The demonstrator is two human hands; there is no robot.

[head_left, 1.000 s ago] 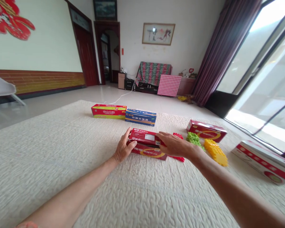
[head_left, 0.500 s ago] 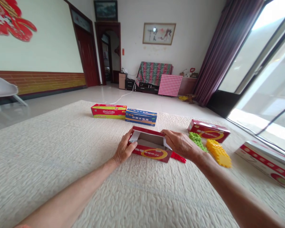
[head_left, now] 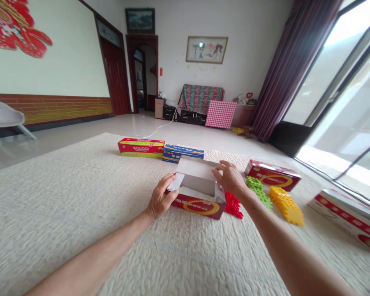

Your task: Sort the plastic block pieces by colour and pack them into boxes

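A dark red cardboard box (head_left: 197, 205) stands on the quilted mat in front of me, its lid flap (head_left: 194, 167) raised to show a white and grey inside. My left hand (head_left: 162, 196) clasps the box's left end, thumb at the front edge and fingers at the back, beside a white side flap. At the right end, my right hand (head_left: 230, 177) has its fingers apart and bent by the lid's corner, touching or very near it. Just right of the box lie red plastic interlocking pieces (head_left: 233, 205), partly behind my right forearm.
Behind the box stand a red-yellow box (head_left: 140, 148) and a blue box (head_left: 172, 154). To the right are another dark red box (head_left: 273, 174), green plastic pieces (head_left: 259, 192), yellow plastic pieces (head_left: 286, 205) and a white-red box (head_left: 348, 218). The cream mat (head_left: 80, 205) lies beneath.
The lid has swung up and back, and the box opening faces up more. My right hand's fingers have spread at the lid's corner. My left hand stays on the left end.
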